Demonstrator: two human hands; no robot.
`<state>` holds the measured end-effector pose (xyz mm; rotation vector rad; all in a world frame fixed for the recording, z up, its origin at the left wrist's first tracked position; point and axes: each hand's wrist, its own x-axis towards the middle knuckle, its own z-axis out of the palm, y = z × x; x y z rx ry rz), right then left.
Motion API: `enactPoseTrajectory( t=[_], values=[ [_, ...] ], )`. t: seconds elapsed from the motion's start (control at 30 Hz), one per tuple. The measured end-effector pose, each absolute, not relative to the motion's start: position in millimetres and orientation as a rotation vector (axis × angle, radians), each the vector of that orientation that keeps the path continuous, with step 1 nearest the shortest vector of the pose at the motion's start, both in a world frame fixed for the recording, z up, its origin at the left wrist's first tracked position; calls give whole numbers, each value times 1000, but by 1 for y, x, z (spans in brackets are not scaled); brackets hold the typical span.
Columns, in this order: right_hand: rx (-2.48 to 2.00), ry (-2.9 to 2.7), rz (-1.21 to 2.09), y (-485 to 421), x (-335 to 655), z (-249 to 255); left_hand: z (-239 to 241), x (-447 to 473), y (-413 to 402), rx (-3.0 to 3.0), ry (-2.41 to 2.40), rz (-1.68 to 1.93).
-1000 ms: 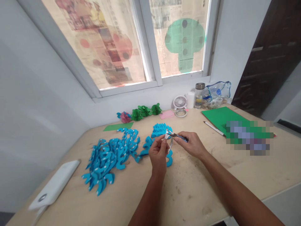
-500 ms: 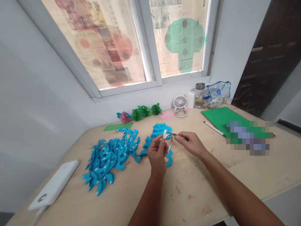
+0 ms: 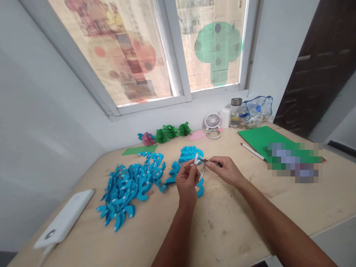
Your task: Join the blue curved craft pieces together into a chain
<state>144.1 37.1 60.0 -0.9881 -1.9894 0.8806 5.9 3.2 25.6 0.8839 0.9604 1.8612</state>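
Note:
Near the middle of the table, my left hand point(image 3: 187, 176) pinches a roll of white tape point(image 3: 203, 172), with a short end of the tape standing up above the fingertips. My right hand point(image 3: 226, 168) is closed around small scissors point(image 3: 203, 159) with a dark handle, mostly hidden by the fingers. Their metal blades reach the raised tape end. Behind the hands lies a row of blue curved paper pieces point(image 3: 190, 152). More blue paper pieces point(image 3: 199, 188) lie under and beside my left hand. To the left spreads a large heap of blue paper pieces point(image 3: 130, 181) with small white patches.
Folded green paper shapes point(image 3: 169, 131) and a pink one point(image 3: 148, 138) stand along the wall. A small fan point(image 3: 213, 120), another tape roll point(image 3: 213, 134) and a glass bottle point(image 3: 236, 113) are behind. Green sheets point(image 3: 258, 137) and a pen point(image 3: 252, 151) lie right; a white device point(image 3: 65, 218) lies left.
The scissors' blades have come in closer on the tape end and look less spread. The roll has turned slightly in my left hand. Everything on the table stays put.

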Motion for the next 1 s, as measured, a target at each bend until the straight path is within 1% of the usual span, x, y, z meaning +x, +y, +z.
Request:
enactPoseTrajectory(
  t=[0.27,0.77,1.0],
  values=[
    [-1011,-1992,826,38,144,59,26,7,3,895,963,1856],
    [-997,-1958,844,37,144,59,23,7,4,913,989,1843],
    [-1074,-1945,735,36,145,59,24,8,3,903,977,1845]
  ],
)
